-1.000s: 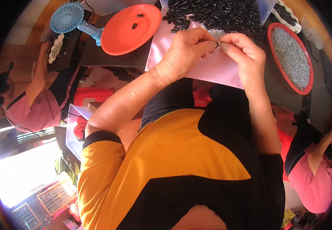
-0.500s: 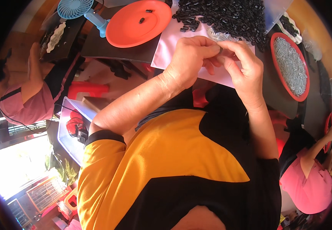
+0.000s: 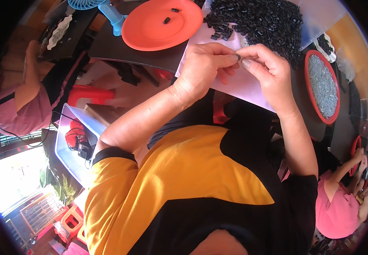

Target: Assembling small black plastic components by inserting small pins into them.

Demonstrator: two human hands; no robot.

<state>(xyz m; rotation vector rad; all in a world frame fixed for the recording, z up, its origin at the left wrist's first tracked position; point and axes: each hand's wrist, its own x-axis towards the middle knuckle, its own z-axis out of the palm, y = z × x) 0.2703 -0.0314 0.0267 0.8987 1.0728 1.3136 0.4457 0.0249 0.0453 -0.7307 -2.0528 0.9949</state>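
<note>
My left hand (image 3: 201, 70) is closed in a pinch, with a small dark plastic piece (image 3: 238, 57) at its thumb and fingertips. From the other side my right hand (image 3: 273, 76) meets it, thumb and forefinger bent together around the same spot. Whatever the right fingertips hold is too small to make out. Both hands are above a pale pink sheet (image 3: 252, 91), just short of a heap of small black plastic pieces (image 3: 260, 21).
An orange-red plate (image 3: 150, 36) with two black pieces stands left of the heap, beside a blue fan (image 3: 111, 17). At right is a red bowl (image 3: 309, 80) of small silvery metal parts. People sit at both sides; a plastic bin (image 3: 67, 144) stands at lower left.
The view has shifted a little, so the table things appear farther right. My hands remain fingertip to fingertip, and the dark piece between them now shows more clearly.
</note>
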